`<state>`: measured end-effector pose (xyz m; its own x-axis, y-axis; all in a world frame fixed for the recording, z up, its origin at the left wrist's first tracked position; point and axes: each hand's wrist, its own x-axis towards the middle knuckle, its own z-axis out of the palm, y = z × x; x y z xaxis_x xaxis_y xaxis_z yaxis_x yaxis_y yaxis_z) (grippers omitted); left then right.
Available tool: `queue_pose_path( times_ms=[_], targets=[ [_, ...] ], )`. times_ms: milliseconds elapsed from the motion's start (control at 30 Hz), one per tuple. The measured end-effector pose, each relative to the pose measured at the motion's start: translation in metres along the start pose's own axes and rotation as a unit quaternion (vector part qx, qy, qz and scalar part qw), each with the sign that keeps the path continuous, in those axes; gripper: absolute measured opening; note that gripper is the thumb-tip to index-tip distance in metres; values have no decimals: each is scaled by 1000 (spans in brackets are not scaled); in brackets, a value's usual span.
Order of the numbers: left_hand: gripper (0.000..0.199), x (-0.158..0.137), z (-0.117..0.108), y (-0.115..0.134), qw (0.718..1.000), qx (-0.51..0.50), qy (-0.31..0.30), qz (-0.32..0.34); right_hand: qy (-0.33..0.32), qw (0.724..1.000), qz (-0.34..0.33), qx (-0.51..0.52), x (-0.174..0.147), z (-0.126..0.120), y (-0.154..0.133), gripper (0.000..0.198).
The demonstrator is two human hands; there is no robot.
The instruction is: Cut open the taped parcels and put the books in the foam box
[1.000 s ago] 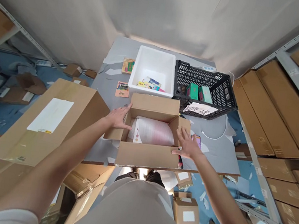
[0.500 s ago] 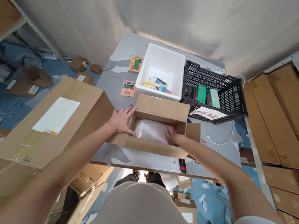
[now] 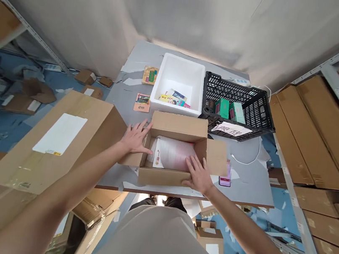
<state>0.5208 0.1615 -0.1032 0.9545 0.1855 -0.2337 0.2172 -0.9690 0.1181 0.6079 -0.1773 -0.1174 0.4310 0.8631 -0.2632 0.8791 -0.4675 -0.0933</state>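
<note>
An open cardboard box lies in front of me with its flaps folded out. Inside is a flat white and pink package in clear wrapping. My left hand rests on the box's left edge, fingers spread, thumb along the rim. Over the right part of the package, my right hand lies open with its fingers stretched onto the wrapping. Neither hand grips anything.
Behind the box stand a white foam box with printed cards in it and a black crate holding green boxes. Small printed packs lie to the left. A large carton crowds the left side; a phone is at the right.
My right hand has drawn back from deep inside the box towards its near right edge, uncovering more of the package. A phone now shows at the right. My left hand stays at the left rim.
</note>
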Motion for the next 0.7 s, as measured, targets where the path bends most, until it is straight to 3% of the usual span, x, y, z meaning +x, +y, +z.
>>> queue_pose_path(
  times_ms=[133,233,367,500,700],
  targets=[
    [144,-12,10,5,997,6,-3,81,19,998,58,-1,4,6,9,92],
    [150,-29,21,16,992,2,-11,127,4,998,58,4,3,2,16,91],
    [153,-45,29,31,992,2,-16,121,-2,999,50,13,2,-1,21,87],
    [154,-43,29,31,993,-35,-38,106,-16,998,41,41,3,-2,25,95],
    [156,-28,21,23,991,-55,-49,114,-108,988,5,109,9,-16,29,110]
  ],
)
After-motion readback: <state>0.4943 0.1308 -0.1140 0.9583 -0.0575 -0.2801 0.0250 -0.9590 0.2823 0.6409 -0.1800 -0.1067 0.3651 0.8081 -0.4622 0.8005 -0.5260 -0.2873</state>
